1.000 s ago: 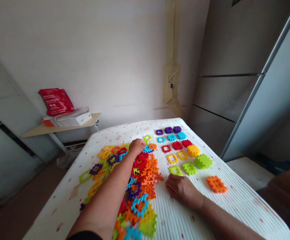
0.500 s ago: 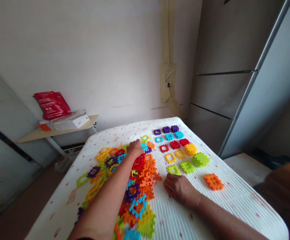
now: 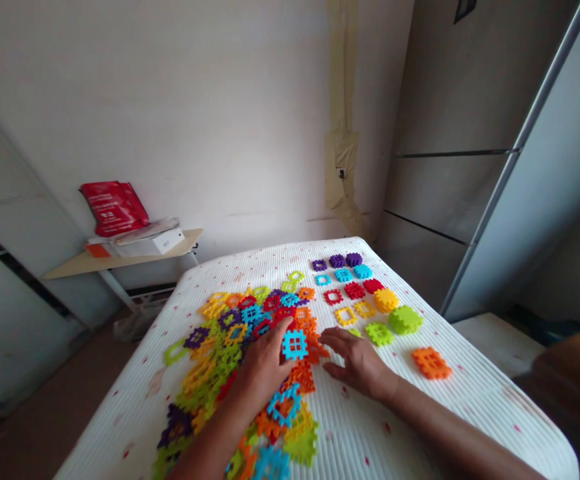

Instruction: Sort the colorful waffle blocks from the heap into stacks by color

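Note:
A light-blue square interlocking tile (image 3: 295,345) with a window-like cross is pinched at its left edge between the thumb and fingers of my left hand (image 3: 264,360), above the pile. Facing it from the right is my right hand (image 3: 363,363), its fingers apart and holding nothing, a small gap from the tile. Beneath my left hand spreads a heap of mixed-colour interlocking tiles (image 3: 205,373). A green tile stack (image 3: 380,333) lies just beyond my right hand, and an orange window tile stack (image 3: 431,363) is to its right.
Sorted rows stand at the table's right: purple (image 3: 337,261), blue (image 3: 343,275), red (image 3: 355,290) and yellow tiles (image 3: 386,300), plus a solid green stack (image 3: 406,320). A white ribbed cloth (image 3: 350,427) covers the table. Red packets (image 3: 115,207) rest on a side shelf.
My left hand has come back toward me from the far part of the heap, now with a blue tile. My right hand has lifted slightly and its fingers have spread.

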`<state>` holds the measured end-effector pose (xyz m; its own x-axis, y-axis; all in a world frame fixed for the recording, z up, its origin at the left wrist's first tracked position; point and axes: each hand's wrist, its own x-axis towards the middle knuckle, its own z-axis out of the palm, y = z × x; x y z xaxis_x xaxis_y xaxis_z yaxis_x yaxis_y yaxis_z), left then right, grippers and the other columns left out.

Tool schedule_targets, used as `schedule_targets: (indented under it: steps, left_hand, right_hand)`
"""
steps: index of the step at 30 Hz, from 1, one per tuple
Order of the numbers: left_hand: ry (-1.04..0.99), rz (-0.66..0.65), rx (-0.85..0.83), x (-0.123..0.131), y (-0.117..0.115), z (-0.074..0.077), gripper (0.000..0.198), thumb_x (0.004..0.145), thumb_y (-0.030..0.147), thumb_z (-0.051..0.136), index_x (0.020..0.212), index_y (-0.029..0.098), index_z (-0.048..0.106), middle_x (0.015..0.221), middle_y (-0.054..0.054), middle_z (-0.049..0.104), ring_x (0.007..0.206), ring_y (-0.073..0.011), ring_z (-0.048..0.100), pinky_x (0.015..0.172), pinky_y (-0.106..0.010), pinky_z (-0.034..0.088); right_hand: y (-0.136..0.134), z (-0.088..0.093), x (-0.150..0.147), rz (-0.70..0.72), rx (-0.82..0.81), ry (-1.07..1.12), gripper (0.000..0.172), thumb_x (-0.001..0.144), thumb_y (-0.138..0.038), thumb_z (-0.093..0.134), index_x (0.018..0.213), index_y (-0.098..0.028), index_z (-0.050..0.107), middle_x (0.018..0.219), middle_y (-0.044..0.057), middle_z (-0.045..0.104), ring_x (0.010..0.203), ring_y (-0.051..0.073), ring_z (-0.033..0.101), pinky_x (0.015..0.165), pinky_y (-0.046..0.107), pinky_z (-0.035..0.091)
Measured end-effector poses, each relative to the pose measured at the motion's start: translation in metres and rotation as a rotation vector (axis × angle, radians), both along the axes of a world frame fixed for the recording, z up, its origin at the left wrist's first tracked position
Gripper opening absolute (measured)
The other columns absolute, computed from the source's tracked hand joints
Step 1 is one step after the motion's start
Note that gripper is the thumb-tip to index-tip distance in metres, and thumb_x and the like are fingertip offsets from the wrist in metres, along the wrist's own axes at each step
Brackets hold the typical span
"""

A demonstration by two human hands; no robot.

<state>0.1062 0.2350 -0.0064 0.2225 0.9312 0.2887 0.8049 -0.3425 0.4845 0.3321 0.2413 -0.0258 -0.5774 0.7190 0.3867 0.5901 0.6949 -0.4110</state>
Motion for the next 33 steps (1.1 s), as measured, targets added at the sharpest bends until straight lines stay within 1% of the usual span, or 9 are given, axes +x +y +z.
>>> schedule_targets:
  steps: [3,10,14,18,22,24,27,30,33]
  left_hand:
    - [-0.015,-0.044,0.044,0.003,-0.016,-0.011,0.072,0.067,0.008,0.058,0.133,0.026,0.038,0.129,-0.007,0.056,0.110,-0.0220,0.058,0.093,-0.037,0.047]
    - [0.053,-0.079,0.188,0.000,-0.023,-0.018,0.075,0.069,0.006,0.057,0.136,0.027,0.030,0.126,-0.007,0.058,0.111,-0.0216,0.057,0.091,-0.036,0.050]
    - [0.089,-0.096,0.256,0.001,-0.025,-0.020,0.076,0.069,0.005,0.055,0.137,0.027,0.027,0.123,-0.007,0.060,0.108,-0.0216,0.059,0.090,-0.036,0.051]
    - [0.097,-0.088,0.260,-0.001,-0.028,-0.018,0.073,0.070,0.006,0.053,0.136,0.028,0.031,0.122,-0.005,0.060,0.108,-0.0200,0.059,0.090,-0.034,0.050]
    - [0.153,0.006,0.349,-0.023,-0.027,-0.015,0.048,0.075,0.017,0.054,0.123,0.026,0.050,0.120,-0.006,0.061,0.108,-0.0216,0.058,0.091,-0.037,0.049]
    - [0.197,0.086,0.389,-0.040,-0.025,-0.017,0.033,0.078,0.024,0.054,0.111,0.023,0.058,0.113,-0.007,0.064,0.103,-0.0224,0.059,0.090,-0.038,0.049]
    - [0.240,0.174,0.427,-0.063,-0.021,-0.022,0.024,0.080,0.031,0.052,0.097,0.020,0.064,0.103,-0.007,0.067,0.095,-0.0226,0.062,0.086,-0.038,0.049]
    - [0.245,0.209,0.469,-0.074,-0.018,-0.028,0.023,0.081,0.035,0.051,0.089,0.020,0.067,0.098,-0.007,0.068,0.090,-0.0223,0.063,0.082,-0.036,0.050]
    - [0.249,0.210,0.500,-0.076,-0.018,-0.030,0.024,0.081,0.038,0.050,0.086,0.022,0.067,0.097,-0.006,0.069,0.089,-0.0218,0.063,0.081,-0.035,0.049]
  right_hand:
    - [0.001,0.006,-0.015,0.080,0.009,0.030,0.055,0.076,-0.029,0.062,0.127,-0.018,0.046,0.130,0.013,0.048,0.115,0.023,0.048,0.094,0.034,0.042]
    - [-0.002,0.022,-0.035,0.170,-0.036,0.013,0.062,0.073,-0.033,0.068,0.128,-0.018,0.045,0.122,0.012,0.053,0.108,0.024,0.049,0.090,0.035,0.043]
    - [-0.005,0.028,-0.041,0.158,-0.031,-0.005,0.056,0.072,-0.026,0.065,0.125,-0.020,0.047,0.119,0.011,0.054,0.103,0.023,0.050,0.087,0.035,0.043]
    - [0.002,0.029,-0.039,0.131,0.052,-0.072,0.050,0.070,-0.015,0.060,0.119,-0.019,0.051,0.110,0.010,0.058,0.098,0.022,0.052,0.085,0.035,0.044]
    - [0.044,0.040,-0.006,0.006,0.175,-0.170,0.048,0.069,-0.012,0.058,0.116,-0.018,0.054,0.113,0.011,0.060,0.104,0.023,0.053,0.089,0.037,0.042]
    - [0.078,0.054,0.019,-0.177,0.165,-0.234,0.049,0.070,-0.014,0.059,0.119,-0.019,0.054,0.117,0.011,0.059,0.106,0.022,0.053,0.089,0.034,0.043]
    - [0.130,0.077,0.055,-0.475,0.054,-0.375,0.053,0.072,-0.017,0.062,0.124,-0.017,0.052,0.122,0.010,0.058,0.108,0.020,0.054,0.090,0.026,0.041]
    - [0.168,0.090,0.074,-0.560,-0.009,-0.449,0.052,0.071,-0.017,0.063,0.123,-0.019,0.055,0.112,0.008,0.064,0.098,0.021,0.060,0.081,0.026,0.045]
    - [0.190,0.086,0.075,-0.555,-0.069,-0.518,0.053,0.067,-0.017,0.068,0.119,-0.022,0.059,0.102,0.004,0.068,0.090,0.020,0.062,0.076,0.025,0.047]
